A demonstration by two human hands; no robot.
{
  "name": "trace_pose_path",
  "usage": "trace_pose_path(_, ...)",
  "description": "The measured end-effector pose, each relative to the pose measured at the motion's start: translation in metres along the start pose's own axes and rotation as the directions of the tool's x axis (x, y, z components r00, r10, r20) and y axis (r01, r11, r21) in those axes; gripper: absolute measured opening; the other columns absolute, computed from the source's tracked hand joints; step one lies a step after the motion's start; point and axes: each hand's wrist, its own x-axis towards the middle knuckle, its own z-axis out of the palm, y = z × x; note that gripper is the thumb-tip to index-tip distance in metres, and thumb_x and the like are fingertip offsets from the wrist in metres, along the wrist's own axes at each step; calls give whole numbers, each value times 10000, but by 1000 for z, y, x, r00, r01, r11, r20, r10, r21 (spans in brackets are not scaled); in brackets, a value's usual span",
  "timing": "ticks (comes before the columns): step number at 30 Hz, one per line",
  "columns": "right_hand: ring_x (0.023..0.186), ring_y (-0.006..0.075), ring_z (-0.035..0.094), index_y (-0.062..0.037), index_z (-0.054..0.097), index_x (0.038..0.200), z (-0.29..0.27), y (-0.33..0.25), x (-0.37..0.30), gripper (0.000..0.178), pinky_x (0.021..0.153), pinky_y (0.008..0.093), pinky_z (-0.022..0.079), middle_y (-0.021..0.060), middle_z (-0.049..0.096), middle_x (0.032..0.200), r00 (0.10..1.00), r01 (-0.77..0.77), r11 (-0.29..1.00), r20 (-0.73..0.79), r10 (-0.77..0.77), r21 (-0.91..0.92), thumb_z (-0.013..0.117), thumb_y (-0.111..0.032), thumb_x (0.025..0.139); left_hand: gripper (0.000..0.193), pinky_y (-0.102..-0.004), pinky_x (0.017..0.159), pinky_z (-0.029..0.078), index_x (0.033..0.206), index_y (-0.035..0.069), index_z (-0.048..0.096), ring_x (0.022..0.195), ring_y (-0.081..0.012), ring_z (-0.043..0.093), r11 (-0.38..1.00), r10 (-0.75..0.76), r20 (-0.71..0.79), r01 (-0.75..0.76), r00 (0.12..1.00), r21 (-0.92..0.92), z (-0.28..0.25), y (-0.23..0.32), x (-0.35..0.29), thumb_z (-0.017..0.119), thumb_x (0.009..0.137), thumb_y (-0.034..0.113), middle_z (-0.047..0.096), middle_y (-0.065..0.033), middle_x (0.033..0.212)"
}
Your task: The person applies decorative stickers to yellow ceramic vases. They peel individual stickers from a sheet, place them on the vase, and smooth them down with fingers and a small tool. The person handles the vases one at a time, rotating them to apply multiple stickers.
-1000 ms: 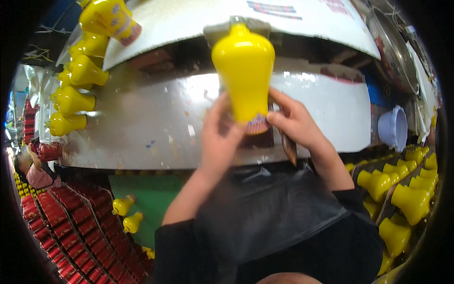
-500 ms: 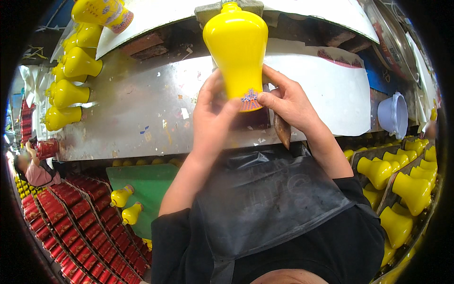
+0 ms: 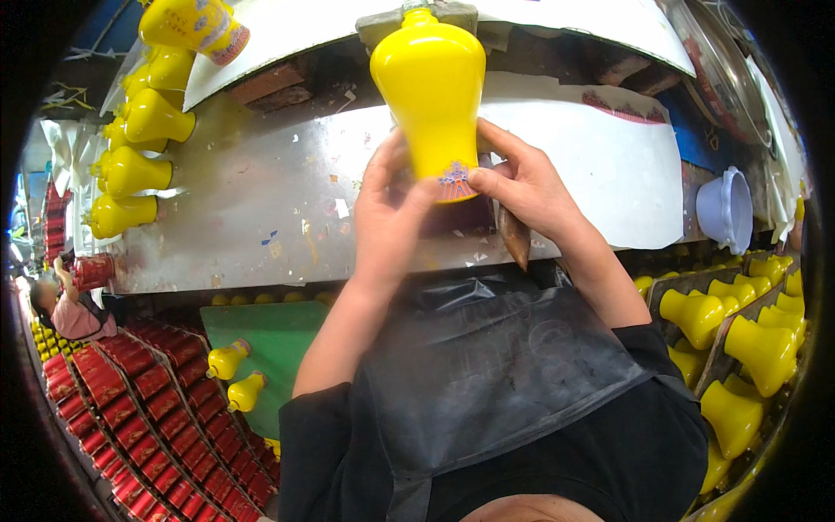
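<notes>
A glossy yellow vase point(image 3: 429, 83) lies with its narrow neck pointing away and its base toward me. Near the base it carries a decal point(image 3: 456, 181) with blue, red and white patterning. My left hand point(image 3: 390, 196) is closed about the vase's left side, thumb close to the decal. From the right, my right hand point(image 3: 531, 187) grips the lower part, its thumb on the decal's edge. Beneath the right palm sticks out a brown pointed tool point(image 3: 515, 239); its other end is hidden. At the neck, a grey block point(image 3: 376, 28) sits behind the vase.
Several yellow vases point(image 3: 139, 170) line the metal table's point(image 3: 235, 209) left side. White paper point(image 3: 600, 183) and a pale blue bucket point(image 3: 724, 210) are on the right. Racks of yellow vases point(image 3: 731, 339) and red vessels point(image 3: 156, 409) flank me. Another person point(image 3: 74, 309) handles a red vessel at far left.
The view has shifted slightly. The vase seems turned a little between my hands, with the decal looking slightly different; both hands keep their hold.
</notes>
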Motion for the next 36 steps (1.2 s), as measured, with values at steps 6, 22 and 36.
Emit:
trace_pose_path(6, 959, 96, 640, -20, 606, 1372, -26, -24, 3, 453, 944, 249, 509, 45, 655, 1087, 992, -120, 963, -3, 125, 242, 609, -260, 988, 745, -411, 1154, 391, 1547, 26, 400, 1373, -258, 492, 992, 50, 34, -54, 998, 116, 0, 1, -2, 732, 887, 116, 510, -166, 1467)
trace_pose_path(22, 741, 235, 709, -77, 715, 1199, -4, -40, -17, 412, 653, 319, 578, 105, 722, 902, 726, 530, 468, 94, -681, -707, 807, 15, 807, 669, -460, 1132, 378, 1476, 11, 482, 1302, -345, 521, 903, 258, 25, -250, 966, 348, -3, -21, -8, 696, 898, 271, 561, -202, 1383)
trace_pose_path(36, 926, 194, 728, -22, 707, 1233, -7, -23, -10, 349, 815, 307, 597, 127, 746, 1130, 786, 555, 686, 26, -617, -470, 789, -57, 896, 725, -568, 1155, 242, 1482, 44, 497, 1369, -420, 395, 286, 539, 213, -414, 815, 864, -1, -27, -46, 730, 840, 289, 454, -220, 1449)
